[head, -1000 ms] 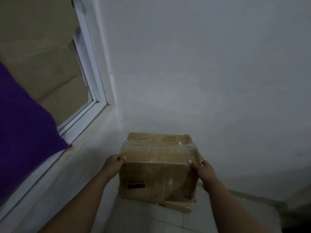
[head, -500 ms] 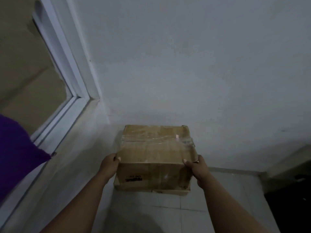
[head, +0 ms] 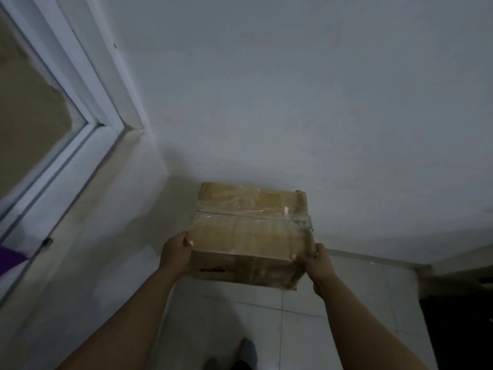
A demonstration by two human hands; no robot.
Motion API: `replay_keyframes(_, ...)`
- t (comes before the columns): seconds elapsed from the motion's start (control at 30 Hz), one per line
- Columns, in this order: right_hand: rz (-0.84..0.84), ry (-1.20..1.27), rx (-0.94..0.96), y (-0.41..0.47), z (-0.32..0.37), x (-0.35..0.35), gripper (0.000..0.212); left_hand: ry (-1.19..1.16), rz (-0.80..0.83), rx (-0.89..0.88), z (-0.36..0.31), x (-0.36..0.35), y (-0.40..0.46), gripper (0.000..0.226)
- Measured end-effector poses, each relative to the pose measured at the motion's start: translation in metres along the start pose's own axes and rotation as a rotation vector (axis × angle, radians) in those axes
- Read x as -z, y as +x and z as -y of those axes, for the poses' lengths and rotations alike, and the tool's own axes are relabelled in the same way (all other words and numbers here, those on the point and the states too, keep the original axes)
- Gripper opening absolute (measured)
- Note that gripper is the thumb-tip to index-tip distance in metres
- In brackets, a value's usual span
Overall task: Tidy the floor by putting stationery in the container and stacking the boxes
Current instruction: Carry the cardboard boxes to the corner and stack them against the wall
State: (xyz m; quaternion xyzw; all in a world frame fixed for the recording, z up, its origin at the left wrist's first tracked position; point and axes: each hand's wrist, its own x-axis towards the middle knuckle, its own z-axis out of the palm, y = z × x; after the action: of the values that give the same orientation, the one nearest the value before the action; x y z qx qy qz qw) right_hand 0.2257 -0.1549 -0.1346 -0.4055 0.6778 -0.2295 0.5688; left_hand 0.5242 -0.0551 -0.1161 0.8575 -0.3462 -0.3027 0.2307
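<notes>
Against the wall (head: 293,102) — cardboard box (head: 250,228), hands gripping near corners

I note the cardboard box (head: 250,231) between my left hand (head: 176,253) and right hand (head: 316,264) now hides the lower box seen earlier beneath it.

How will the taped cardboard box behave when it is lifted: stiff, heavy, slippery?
The cardboard box probably stays fairly stiff: its faces look flat. The glossy tape may be slippery. Weight is uncertain; the left hand and right hand both grip it.
</notes>
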Motion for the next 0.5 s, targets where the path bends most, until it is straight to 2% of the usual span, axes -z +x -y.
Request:
replay_keyframes(0.2,0.025,0.027,-0.036,0.027,-0.015,-0.024,0.046,-0.049,-0.049,0.035,0.023,-0.013,0.019,0.028)
replay_keyframes(0.5,0.018,0.007,-0.158,0.072,-0.068,-0.062,0.044,-0.002,0.014,0.142,0.079,-0.054,0.051,0.031)
